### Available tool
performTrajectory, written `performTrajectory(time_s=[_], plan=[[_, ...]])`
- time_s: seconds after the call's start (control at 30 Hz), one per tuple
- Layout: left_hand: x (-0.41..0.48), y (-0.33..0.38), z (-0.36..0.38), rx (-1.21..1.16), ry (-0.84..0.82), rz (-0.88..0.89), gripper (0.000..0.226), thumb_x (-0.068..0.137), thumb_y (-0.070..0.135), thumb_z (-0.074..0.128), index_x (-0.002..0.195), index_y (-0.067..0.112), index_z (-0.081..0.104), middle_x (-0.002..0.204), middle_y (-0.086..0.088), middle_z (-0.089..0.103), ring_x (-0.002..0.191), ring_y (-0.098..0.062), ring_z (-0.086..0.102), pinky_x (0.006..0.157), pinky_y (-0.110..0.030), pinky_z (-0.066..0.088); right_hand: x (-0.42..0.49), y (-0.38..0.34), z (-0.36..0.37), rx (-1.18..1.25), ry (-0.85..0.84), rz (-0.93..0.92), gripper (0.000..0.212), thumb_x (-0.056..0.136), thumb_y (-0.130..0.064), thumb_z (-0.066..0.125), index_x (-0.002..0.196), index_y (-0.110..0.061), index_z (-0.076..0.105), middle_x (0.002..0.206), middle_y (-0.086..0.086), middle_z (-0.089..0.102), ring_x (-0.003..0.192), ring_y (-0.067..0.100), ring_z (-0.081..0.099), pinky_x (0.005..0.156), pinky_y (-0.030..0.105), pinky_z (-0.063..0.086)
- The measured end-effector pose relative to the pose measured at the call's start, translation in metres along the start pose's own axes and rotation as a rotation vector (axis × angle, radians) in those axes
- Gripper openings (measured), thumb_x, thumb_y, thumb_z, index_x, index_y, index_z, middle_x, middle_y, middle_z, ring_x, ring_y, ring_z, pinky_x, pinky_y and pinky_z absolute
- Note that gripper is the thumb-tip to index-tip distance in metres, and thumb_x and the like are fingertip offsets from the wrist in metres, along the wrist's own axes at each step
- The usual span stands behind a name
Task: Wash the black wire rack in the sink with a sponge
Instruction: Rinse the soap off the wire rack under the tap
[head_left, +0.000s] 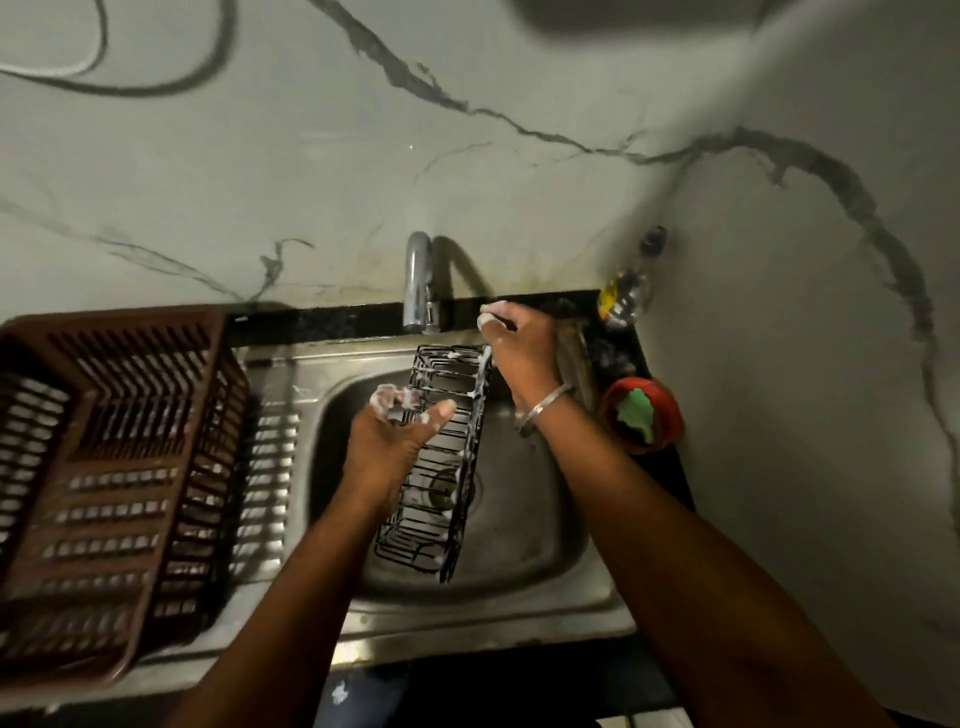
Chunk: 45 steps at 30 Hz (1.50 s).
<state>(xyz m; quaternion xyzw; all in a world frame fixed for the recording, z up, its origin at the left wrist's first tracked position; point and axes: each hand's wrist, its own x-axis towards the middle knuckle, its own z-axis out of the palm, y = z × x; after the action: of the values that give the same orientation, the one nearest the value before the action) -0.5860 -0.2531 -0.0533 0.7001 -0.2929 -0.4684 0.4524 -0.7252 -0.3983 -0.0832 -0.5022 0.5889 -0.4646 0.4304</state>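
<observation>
The black wire rack (447, 457) stands tilted on end in the steel sink (524, 525), streaked with white foam. My left hand (395, 436) grips its left side halfway up, with the thumb across the front wires and foam on the fingers. My right hand (514, 343) hovers over the rack's far right corner, just right of the tap (418, 283). Its foamy fingers are loosely bent and I see nothing in them. A green sponge (636, 415) lies in a red bowl (670, 410) on the counter right of the sink.
A brown plastic dish basket (104, 467) fills the drainboard on the left. A small bottle (623, 296) stands in the back right corner against the marble wall. The drain (444, 493) shows through the rack's wires.
</observation>
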Motion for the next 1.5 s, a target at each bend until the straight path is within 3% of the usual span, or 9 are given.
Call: performTrajectory(time_s=[0.37,0.53,0.73,0.83,0.9,1.0,1.2,1.33,1.5], plan=[[0.017,-0.003,-0.033,-0.064,0.057,-0.037,0.044,0.085,0.027,0.09,0.119,0.008,0.069,0.11,-0.003,0.08,0.093,-0.004,0.076,0.102,-0.04,0.058,0.038,-0.009,0.071,-0.306,-0.313,0.135,0.01,0.09,0.0,0.076,0.099,-0.004,0.075,0.072,-0.003,0.062,0.057,0.009,0.058,0.037,0.011,0.041],[0.032,-0.008,-0.038,-0.048,0.063,-0.038,0.043,0.085,0.023,0.09,0.119,0.007,0.069,0.105,-0.004,0.081,0.09,-0.005,0.077,0.101,-0.04,0.058,0.048,-0.006,0.088,-0.384,-0.148,0.071,0.013,0.096,-0.002,0.067,0.089,0.002,0.076,0.089,0.019,0.075,0.083,0.028,0.07,0.068,0.035,0.056],[0.054,-0.023,-0.04,-0.029,0.061,-0.078,0.054,0.079,0.038,0.093,0.117,0.008,0.069,0.107,-0.004,0.08,0.105,-0.019,0.075,0.102,-0.041,0.056,0.057,0.023,0.103,-0.378,-0.095,0.107,0.013,0.091,-0.01,0.076,0.079,-0.004,0.076,0.075,0.004,0.069,0.074,0.02,0.066,0.052,0.012,0.044],[0.061,-0.03,-0.04,-0.033,0.067,-0.08,0.052,0.082,0.034,0.093,0.115,0.004,0.066,0.102,-0.003,0.079,0.095,-0.015,0.073,0.092,-0.035,0.055,0.068,0.033,0.112,-0.458,-0.318,0.139,0.011,0.099,-0.013,0.067,0.09,-0.017,0.07,0.099,0.006,0.069,0.094,0.02,0.066,0.078,0.01,0.05],[0.066,-0.035,-0.041,-0.051,0.061,-0.091,0.053,0.081,0.035,0.093,0.114,0.005,0.065,0.102,-0.004,0.078,0.097,-0.017,0.073,0.094,-0.038,0.055,0.075,0.023,0.118,-0.372,-0.454,0.193,0.023,0.109,-0.011,0.047,0.093,-0.025,0.056,0.098,-0.002,0.059,0.086,0.009,0.063,0.082,0.008,0.049],[0.07,-0.042,-0.041,-0.053,0.051,-0.093,0.054,0.082,0.033,0.093,0.115,0.003,0.063,0.102,-0.01,0.075,0.095,-0.016,0.07,0.094,-0.037,0.057,0.083,0.015,0.121,-0.275,-0.436,0.18,0.032,0.113,-0.02,0.031,0.085,-0.026,0.044,0.077,-0.009,0.056,0.051,-0.002,0.061,0.045,0.01,0.047],[0.069,-0.053,-0.037,-0.001,0.061,-0.067,0.046,0.083,0.031,0.093,0.109,0.005,0.065,0.098,-0.001,0.076,0.084,-0.001,0.071,0.075,-0.017,0.053,0.028,0.017,0.097,-0.29,-0.221,0.341,0.013,0.102,-0.016,0.064,0.089,-0.016,0.069,0.083,-0.002,0.068,0.08,0.018,0.07,0.065,0.027,0.059],[0.065,-0.066,-0.034,-0.027,0.045,-0.035,0.037,0.079,0.031,0.096,0.094,0.023,0.063,0.094,0.003,0.076,0.092,-0.013,0.073,0.088,-0.036,0.058,-0.014,0.027,0.095,-0.021,-0.129,0.628,0.023,0.097,-0.032,0.069,0.081,-0.015,0.068,0.082,0.013,0.073,0.073,0.028,0.071,0.075,0.042,0.062],[0.053,-0.072,-0.033,0.02,0.018,-0.009,0.032,0.085,0.02,0.091,0.107,0.021,0.068,0.103,0.001,0.08,0.099,-0.013,0.077,0.095,-0.045,0.062,-0.032,0.021,0.088,0.45,-0.224,0.974,0.04,0.103,-0.046,0.06,0.093,-0.007,0.063,0.059,0.008,0.066,0.043,0.022,0.061,0.048,0.03,0.049]])
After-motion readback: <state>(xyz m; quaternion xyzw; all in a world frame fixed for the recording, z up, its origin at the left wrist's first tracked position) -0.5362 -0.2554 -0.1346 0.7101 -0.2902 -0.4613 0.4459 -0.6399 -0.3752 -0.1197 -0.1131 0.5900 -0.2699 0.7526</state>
